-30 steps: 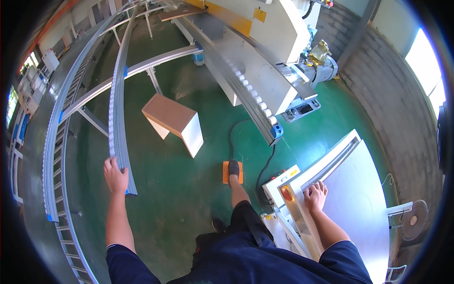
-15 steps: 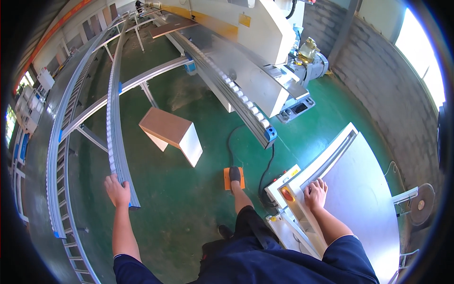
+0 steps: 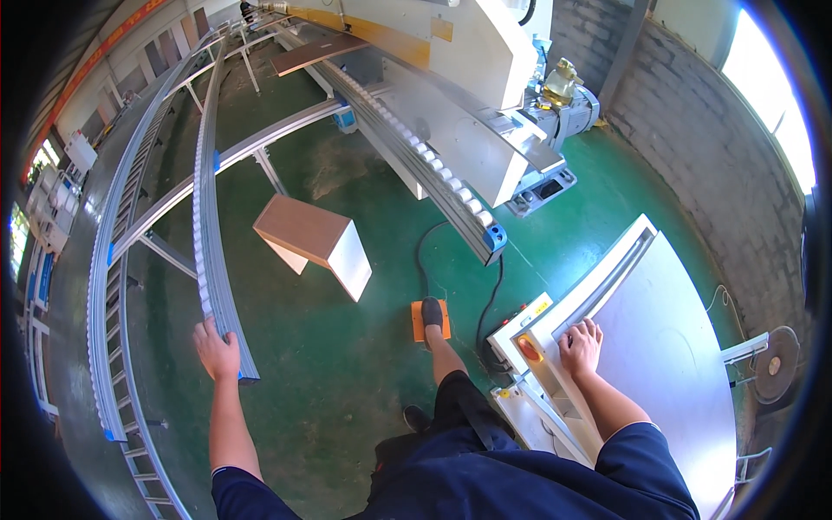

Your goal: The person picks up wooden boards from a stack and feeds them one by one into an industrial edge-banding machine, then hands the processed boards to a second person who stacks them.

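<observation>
My left hand (image 3: pixel 217 350) rests on the near end of a grey roller rail (image 3: pixel 208 234) with white wheels, its fingers spread loosely and the thumb apart. My right hand (image 3: pixel 581 347) lies at the left edge of a pale, smooth machine table (image 3: pixel 663 338). Its fingers are bent over that edge beside a long slot. A small dark part shows under these fingers; what it is I cannot make out. Close by is a red-and-yellow switch (image 3: pixel 529 348). My foot (image 3: pixel 432 312) is on an orange floor pedal (image 3: pixel 418 322).
Brown-topped panels joined at angles (image 3: pixel 303 227) stand on the green floor. Beyond runs a second roller rail (image 3: pixel 425 152) along a large white machine (image 3: pixel 485 52), a brown board (image 3: pixel 316 54) on it. A black cable (image 3: pixel 494 299) crosses the floor. A motor (image 3: pixel 572 117) stands by the block wall.
The view has shifted very slightly. Both hands keep their places on the rail and the table edge, and the foot stays on the pedal.
</observation>
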Available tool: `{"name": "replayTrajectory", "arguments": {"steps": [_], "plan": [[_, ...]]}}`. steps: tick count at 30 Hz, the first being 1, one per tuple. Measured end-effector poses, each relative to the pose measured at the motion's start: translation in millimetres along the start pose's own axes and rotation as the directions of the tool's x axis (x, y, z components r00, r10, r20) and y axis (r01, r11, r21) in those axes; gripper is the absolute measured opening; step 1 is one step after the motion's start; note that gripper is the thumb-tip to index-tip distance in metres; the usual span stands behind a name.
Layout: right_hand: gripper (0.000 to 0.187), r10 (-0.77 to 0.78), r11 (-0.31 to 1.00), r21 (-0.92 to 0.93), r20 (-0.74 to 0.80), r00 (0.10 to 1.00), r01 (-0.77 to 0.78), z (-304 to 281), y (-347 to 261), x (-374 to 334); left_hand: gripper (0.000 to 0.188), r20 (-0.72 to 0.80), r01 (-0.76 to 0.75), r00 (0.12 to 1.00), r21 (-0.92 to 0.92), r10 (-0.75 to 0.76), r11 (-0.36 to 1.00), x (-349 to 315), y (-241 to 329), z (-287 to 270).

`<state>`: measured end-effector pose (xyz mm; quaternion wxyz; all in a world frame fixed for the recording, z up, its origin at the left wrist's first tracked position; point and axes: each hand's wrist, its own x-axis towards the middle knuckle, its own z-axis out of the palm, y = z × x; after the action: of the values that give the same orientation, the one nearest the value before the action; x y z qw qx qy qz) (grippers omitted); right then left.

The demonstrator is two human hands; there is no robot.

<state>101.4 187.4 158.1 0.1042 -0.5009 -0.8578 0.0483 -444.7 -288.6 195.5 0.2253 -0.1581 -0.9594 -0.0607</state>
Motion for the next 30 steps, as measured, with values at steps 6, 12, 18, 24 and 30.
{"name": "replayTrajectory", "arguments": {"steps": [6,12,18,24,30], "plan": [[0.024,-0.032,0.999,0.003,-0.061,0.998,0.032,6,4,-1,0.044,0.008,0.047,0.999,0.002,-0.047,0.999,-1,6,-10],[0.024,-0.039,0.999,-0.003,-0.071,0.997,0.039,8,3,-1,0.049,-0.055,-0.044,0.998,-0.033,0.042,0.999,-2,-11,6],[0.026,0.001,1.000,0.018,0.010,1.000,-0.001,2,0,0,0.048,0.115,0.126,0.985,0.050,-0.132,0.991,2,13,-19],[0.026,0.000,1.000,0.015,0.004,1.000,0.000,2,0,0,0.048,0.000,0.032,0.999,-0.031,-0.032,0.999,-1,2,-8],[0.027,-0.006,1.000,0.012,0.004,1.000,0.006,6,2,0,0.047,0.060,0.075,0.995,-0.018,-0.074,0.997,0,6,-13]]}}
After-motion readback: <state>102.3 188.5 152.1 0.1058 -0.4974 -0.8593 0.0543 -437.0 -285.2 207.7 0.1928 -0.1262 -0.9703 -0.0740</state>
